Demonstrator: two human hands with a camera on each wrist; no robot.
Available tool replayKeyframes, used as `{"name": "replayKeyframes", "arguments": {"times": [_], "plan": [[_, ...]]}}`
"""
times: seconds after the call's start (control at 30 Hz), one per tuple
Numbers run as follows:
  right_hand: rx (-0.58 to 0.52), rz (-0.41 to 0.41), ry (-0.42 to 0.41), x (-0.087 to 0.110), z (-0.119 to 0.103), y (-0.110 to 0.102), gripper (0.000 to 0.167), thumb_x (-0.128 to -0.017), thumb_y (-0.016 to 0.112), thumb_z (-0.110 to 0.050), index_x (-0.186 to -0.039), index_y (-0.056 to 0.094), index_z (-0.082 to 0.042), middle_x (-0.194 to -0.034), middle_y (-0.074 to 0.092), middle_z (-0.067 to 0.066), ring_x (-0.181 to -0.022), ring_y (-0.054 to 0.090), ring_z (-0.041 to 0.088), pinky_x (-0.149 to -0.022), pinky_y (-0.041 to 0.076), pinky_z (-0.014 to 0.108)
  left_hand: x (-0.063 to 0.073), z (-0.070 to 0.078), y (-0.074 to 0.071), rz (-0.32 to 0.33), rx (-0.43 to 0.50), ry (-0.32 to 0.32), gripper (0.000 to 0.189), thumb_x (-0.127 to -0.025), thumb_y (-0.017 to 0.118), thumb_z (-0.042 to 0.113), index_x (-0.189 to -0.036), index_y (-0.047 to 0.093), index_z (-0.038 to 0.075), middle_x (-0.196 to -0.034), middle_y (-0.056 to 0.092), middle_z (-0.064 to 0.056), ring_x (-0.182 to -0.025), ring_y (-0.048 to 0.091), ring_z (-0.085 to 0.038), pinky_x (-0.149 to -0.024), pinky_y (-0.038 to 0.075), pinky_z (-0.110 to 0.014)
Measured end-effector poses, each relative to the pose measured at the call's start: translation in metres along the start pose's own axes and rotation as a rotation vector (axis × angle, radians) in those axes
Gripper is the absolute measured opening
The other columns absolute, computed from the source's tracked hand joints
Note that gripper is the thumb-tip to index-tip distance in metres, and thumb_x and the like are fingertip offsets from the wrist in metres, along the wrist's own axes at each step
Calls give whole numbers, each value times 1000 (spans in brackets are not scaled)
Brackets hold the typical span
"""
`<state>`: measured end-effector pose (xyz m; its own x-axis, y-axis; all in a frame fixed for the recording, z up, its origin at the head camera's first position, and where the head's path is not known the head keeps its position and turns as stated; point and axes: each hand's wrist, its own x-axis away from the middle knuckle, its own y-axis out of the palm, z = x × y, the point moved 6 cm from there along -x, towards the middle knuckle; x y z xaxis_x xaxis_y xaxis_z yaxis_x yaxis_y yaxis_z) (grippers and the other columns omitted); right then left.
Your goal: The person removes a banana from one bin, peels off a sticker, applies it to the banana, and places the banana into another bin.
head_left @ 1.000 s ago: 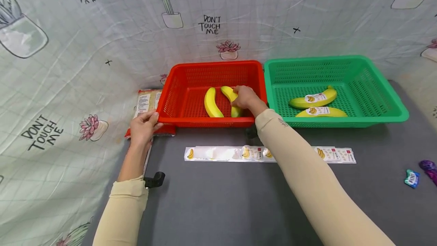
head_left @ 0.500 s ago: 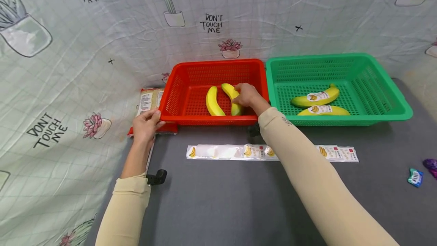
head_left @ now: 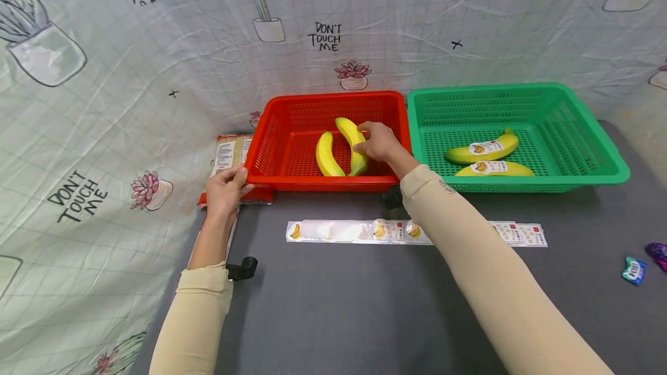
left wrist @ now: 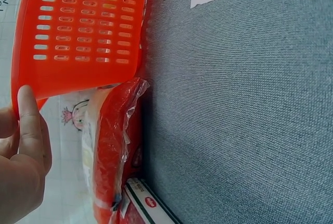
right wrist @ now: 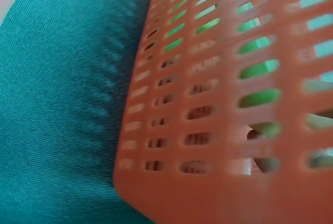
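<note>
At the front left corner of the red plastic basket (head_left: 328, 183), my left hand (head_left: 224, 192) pinches the rim between thumb and fingers. The left wrist view shows those fingers (left wrist: 30, 130) over the edge of the slotted wall. Inside the basket, my right hand (head_left: 383, 142) holds a yellow banana (head_left: 349, 131) by its right side. A second banana (head_left: 325, 155) lies just left of it, their lower ends close together. No label shows on either. The right wrist view has only the basket's slotted wall (right wrist: 223, 125); the hand is hidden there.
A green basket (head_left: 552, 180) with two labelled bananas (head_left: 487, 148) adjoins on the right. A strip of banana stickers (head_left: 333, 231) lies in front. A red packaged bag (head_left: 225, 155) sits beside the red basket. Small wrapped items (head_left: 634, 271) lie far right.
My right hand has shifted the held banana slightly up in the head view, away from the basket's front wall. My left hand has stayed on the rim.
</note>
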<state>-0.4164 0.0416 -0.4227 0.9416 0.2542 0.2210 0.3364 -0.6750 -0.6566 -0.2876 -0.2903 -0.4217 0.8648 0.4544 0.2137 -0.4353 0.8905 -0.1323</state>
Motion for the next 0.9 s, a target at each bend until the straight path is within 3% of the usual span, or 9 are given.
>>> {"name": "replayKeyframes", "arguments": {"times": [0.3, 0.57, 0.73, 0.9], "plan": [[-208, 57, -45, 16, -9, -22, 59, -97, 69, -18, -151, 47, -7, -141, 55, 20, -113, 58, 31, -95, 55, 40, -1, -1, 1, 27, -3, -20, 41, -100, 63, 13, -139, 60, -1, -117, 60, -7, -64, 64, -1, -66, 56, -14], [-448, 22, -26, 39, -14, -36, 60, -97, 70, -18, -152, 47, -13, -142, 53, 16, -111, 61, 27, -100, 56, 40, 0, 2, 1, 23, -9, -17, 41, -101, 63, 13, -139, 60, -2, -113, 59, -4, -64, 63, 0, -66, 56, -13], [-479, -37, -127, 74, -22, -48, 58, -98, 68, -18, -152, 47, -16, -143, 50, 16, -113, 62, 27, -98, 57, 36, 0, 1, 0, 9, -18, -24, 43, -101, 62, 14, -141, 58, -1, -115, 59, -5, -64, 63, 0, -66, 56, -14], [-400, -115, -238, 121, -14, -53, 59, -98, 69, -21, -153, 47, -18, -145, 53, 15, -116, 63, 30, -90, 57, 28, -1, 0, 1, 2, -6, -30, 43, -101, 62, 15, -141, 58, -2, -114, 58, -4, -65, 63, -1, -67, 56, -13]]}}
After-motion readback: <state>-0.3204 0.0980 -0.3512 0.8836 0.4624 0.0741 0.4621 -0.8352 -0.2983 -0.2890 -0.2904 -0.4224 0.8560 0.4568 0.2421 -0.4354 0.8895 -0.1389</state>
